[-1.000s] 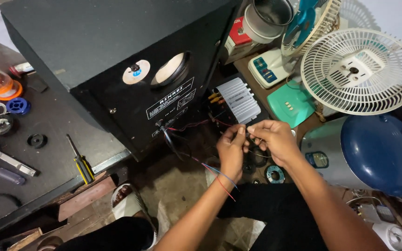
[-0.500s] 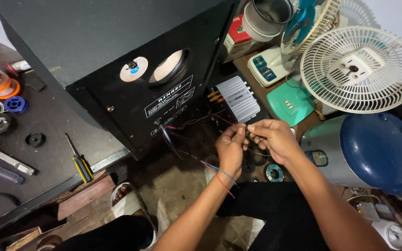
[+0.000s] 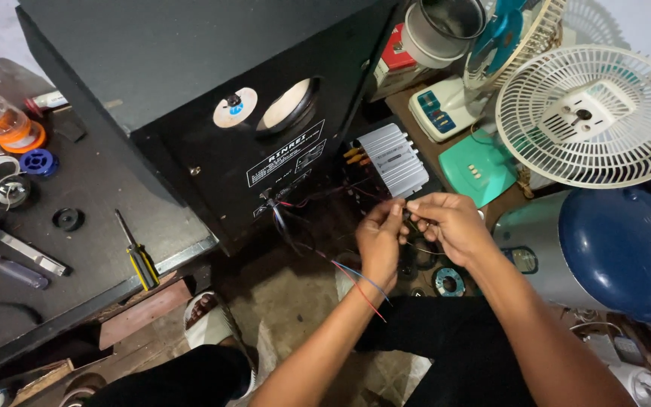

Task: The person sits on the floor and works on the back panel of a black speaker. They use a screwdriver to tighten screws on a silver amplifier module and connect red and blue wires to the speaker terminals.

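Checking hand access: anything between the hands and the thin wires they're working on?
Nothing visible. The left hand and right hand already pinch the thin dark wires between their fingertips, just below the small ribbed silver amplifier box.

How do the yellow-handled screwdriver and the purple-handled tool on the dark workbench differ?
The yellow-handled screwdriver lies near the bench's front edge, beside the black speaker cabinet; the purple-handled tool lies farther left, near the picture's edge. The screwdriver's handle is yellow and black, the other's purple. The screwdriver runs steeply across the picture, the purple tool nearly flat. Both lie flat and untouched, away from the left hand and right hand.
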